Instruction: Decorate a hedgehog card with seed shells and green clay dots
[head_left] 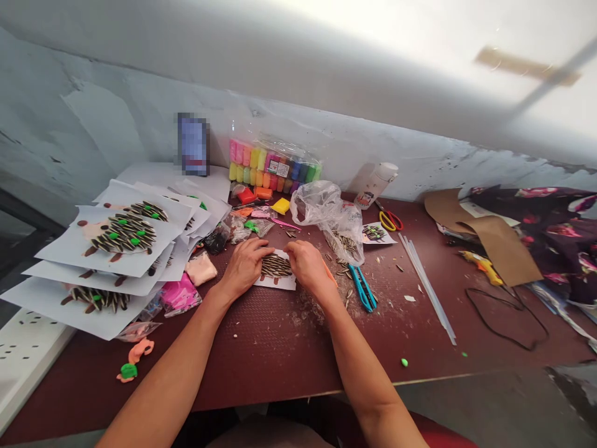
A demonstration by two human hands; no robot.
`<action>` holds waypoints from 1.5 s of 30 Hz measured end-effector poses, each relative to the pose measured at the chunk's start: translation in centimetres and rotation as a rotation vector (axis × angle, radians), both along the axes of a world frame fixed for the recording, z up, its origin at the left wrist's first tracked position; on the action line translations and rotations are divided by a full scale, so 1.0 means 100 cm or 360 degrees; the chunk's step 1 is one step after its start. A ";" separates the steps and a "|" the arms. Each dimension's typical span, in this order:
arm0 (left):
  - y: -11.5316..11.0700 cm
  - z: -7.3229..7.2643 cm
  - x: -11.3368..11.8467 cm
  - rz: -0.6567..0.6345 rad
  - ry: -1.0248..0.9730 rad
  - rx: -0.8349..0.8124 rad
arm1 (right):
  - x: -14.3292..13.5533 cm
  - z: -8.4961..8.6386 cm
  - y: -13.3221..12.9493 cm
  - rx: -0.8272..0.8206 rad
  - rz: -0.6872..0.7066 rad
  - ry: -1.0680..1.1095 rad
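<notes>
My left hand (pixel 243 262) and my right hand (pixel 306 264) rest on either side of a small white card (pixel 277 271) lying on the dark red table (pixel 280 348). The card bears a hedgehog shape covered in striped sunflower seeds. Fingertips of both hands touch the seed figure, pressing at its left and right ends. Whether a loose seed sits between the fingers is hidden. An orange tool handle pokes out beside my right hand.
Finished seed hedgehog sheets (pixel 116 239) are stacked at left. A clear bag of seeds (pixel 338 224), loose seeds, blue cutter (pixel 362 288), coloured clay pack (pixel 273 167), glue bottle (pixel 374 185), scissors (pixel 390 220), glue sticks (pixel 426 286), yellow glue gun (pixel 482 266) and cardboard (pixel 494 236) lie around.
</notes>
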State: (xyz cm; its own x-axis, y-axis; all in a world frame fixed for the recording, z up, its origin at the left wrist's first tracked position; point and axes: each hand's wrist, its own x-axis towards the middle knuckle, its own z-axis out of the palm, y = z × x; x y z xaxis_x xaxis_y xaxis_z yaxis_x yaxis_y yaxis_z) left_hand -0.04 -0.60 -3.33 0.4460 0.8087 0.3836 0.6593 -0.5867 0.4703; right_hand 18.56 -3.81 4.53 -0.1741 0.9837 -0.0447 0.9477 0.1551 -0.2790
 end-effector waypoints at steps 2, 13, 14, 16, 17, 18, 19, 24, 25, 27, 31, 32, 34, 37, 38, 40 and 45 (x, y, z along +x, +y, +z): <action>0.000 0.000 0.000 0.0002 -0.0003 0.0000 | 0.006 0.000 0.001 -0.0010 -0.0068 -0.0017; -0.001 0.004 0.001 0.0008 0.0011 0.0005 | 0.006 0.004 -0.003 -0.0190 -0.0026 -0.0076; -0.001 0.004 0.001 0.0010 0.0011 0.0011 | 0.006 0.005 -0.003 -0.0196 -0.0025 -0.0071; -0.001 0.004 0.001 0.0011 0.0011 0.0017 | 0.005 0.006 -0.004 -0.0213 -0.0036 -0.0064; -0.001 0.004 0.001 0.0010 0.0011 0.0017 | 0.006 0.007 -0.004 -0.0220 -0.0046 -0.0063; -0.001 0.004 0.001 0.0010 0.0011 0.0014 | 0.006 0.007 -0.004 -0.0222 -0.0055 -0.0062; -0.001 0.005 0.001 0.0009 0.0011 0.0011 | 0.006 0.007 -0.004 -0.0219 -0.0061 -0.0062; -0.001 0.005 0.002 0.0007 0.0000 0.0007 | 0.006 0.006 -0.003 -0.0211 -0.0078 -0.0088; -0.001 0.005 0.002 0.0003 0.0000 0.0007 | 0.006 0.005 -0.003 -0.0213 -0.0076 -0.0087; -0.001 0.005 0.002 0.0001 0.0005 0.0012 | 0.007 0.003 -0.003 -0.0206 -0.0062 -0.0062; -0.001 0.005 0.002 0.0009 0.0018 0.0024 | 0.009 0.001 -0.002 -0.0192 -0.0064 -0.0002; -0.002 0.005 0.002 0.0011 0.0020 0.0022 | 0.009 0.001 -0.001 -0.0197 -0.0080 0.0003; -0.002 0.005 0.002 0.0013 0.0022 0.0011 | 0.009 0.002 -0.001 -0.0214 -0.0115 0.0010; -0.003 0.006 0.001 0.0012 0.0027 -0.0010 | 0.010 0.001 0.000 -0.0240 -0.0162 0.0050; -0.003 0.006 0.001 0.0013 0.0030 -0.0015 | 0.010 0.001 0.001 -0.0244 -0.0175 0.0072; -0.003 0.007 0.001 0.0016 0.0033 -0.0018 | 0.011 0.000 0.002 -0.0242 -0.0190 0.0120; -0.003 0.007 0.001 0.0011 0.0019 -0.0013 | 0.013 -0.003 0.003 -0.0222 -0.0150 0.0266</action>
